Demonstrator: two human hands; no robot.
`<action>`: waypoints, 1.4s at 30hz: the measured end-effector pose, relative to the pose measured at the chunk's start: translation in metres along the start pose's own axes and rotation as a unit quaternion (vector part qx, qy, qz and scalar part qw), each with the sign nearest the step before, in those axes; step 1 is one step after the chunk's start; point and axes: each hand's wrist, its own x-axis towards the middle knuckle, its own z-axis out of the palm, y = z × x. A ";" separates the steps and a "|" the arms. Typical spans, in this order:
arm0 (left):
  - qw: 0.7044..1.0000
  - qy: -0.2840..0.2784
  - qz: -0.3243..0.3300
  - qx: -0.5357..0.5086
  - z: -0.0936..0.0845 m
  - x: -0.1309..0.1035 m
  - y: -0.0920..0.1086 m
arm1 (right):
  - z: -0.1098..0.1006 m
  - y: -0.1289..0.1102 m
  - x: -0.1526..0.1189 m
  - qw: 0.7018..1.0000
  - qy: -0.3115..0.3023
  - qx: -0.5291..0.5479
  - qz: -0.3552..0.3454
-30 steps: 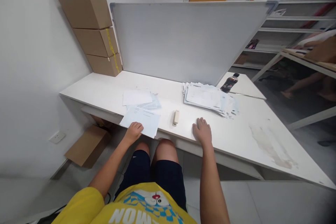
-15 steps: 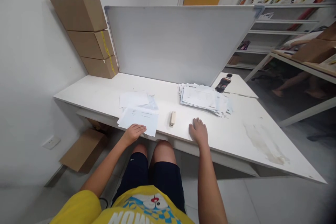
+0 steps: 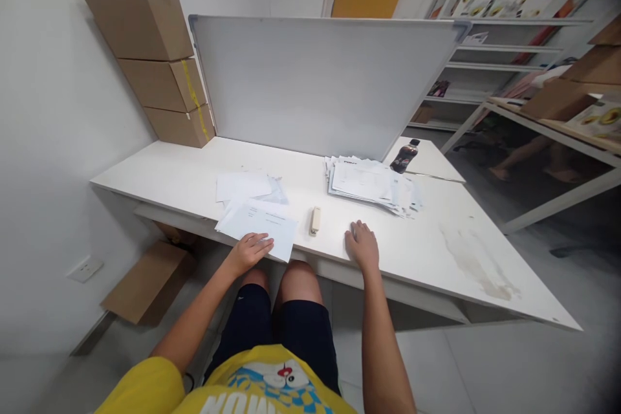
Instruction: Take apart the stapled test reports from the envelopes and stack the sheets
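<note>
Hands point(image 3: 251, 252) point(image 3: 363, 249) apart, papers point(image 3: 266, 224) overhanging desk edge point(image 3: 417, 280), stapler point(image 3: 315, 221) between

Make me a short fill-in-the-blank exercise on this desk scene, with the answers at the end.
1. The person's ____ hand is on the nearest sheets of paper.
2. Going from left to right in the picture, the stapler lies ____ that hand and the other hand.
3. A stack of ____ cardboard boxes stands at the back left of the desk.
4. The tape running down the lower boxes is ____ in colour.

Missing words: left; between; three; yellow.
</note>
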 end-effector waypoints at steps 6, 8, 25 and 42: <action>0.997 0.056 0.056 -0.009 0.027 -0.029 0.038 | 0.003 -0.008 -0.071 0.946 0.039 0.303 0.109; 0.987 0.134 0.087 0.029 0.047 -0.035 0.050 | 0.020 -0.022 -0.116 0.908 -0.079 0.375 0.171; 0.952 0.182 0.207 0.132 0.082 -0.003 0.060 | -0.009 -0.038 -0.142 0.884 -0.041 0.446 0.135; 0.822 0.173 -0.303 -0.451 0.062 0.002 0.065 | -0.011 -0.016 -0.149 0.855 -0.042 0.493 0.154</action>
